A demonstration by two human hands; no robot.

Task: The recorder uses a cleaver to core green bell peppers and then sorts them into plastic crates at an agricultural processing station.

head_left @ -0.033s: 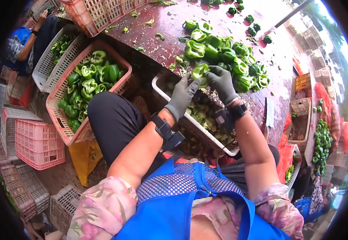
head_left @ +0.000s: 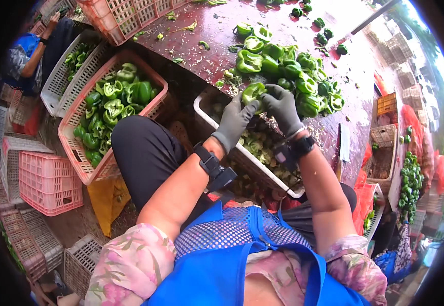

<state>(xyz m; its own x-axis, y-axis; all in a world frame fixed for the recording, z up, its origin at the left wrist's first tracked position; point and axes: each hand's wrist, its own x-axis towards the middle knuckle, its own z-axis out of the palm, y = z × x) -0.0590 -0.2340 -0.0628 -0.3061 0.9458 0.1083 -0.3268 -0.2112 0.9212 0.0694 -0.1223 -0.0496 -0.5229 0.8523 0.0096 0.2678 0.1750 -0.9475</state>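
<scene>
- Many green peppers, some cut open, are piled in a pink crate (head_left: pixel 69 148) by the left knee (head_left: pixel 139 135).
- Small green pieces are held in a white crate (head_left: pixel 52 97), just beyond the pink one.
- A white bin (head_left: pixel 263 169) is set below the hands, against the table's edge, and pale green scraps (head_left: pixel 262 154) are seen inside it.
- A tall pink basket (head_left: pixel 122 28) is placed at the top of the view; what is in it is hidden.
- The dark red table (head_left: pixel 194 45) is dotted with small pale bits and torn green leaves, and it looks wet and shiny.
- A big heap of green peppers (head_left: pixel 278 64) is spread on the table, just past the hands.
- A bright pile of whole peppers (head_left: pixel 410 181) is seen far to the right.
- A person in blue (head_left: pixel 25 58) is seen at the upper left.
- One cut pepper (head_left: pixel 253 92) is held up near the table's edge, between the two gloved hands.
- Its lower left side is held by the left hand (head_left: pixel 236 120), with thumb and fingers closed on it.
- Its right side is touched by the bent fingers of the right hand (head_left: pixel 282 106); whether anything is pinched there cannot be told.
</scene>
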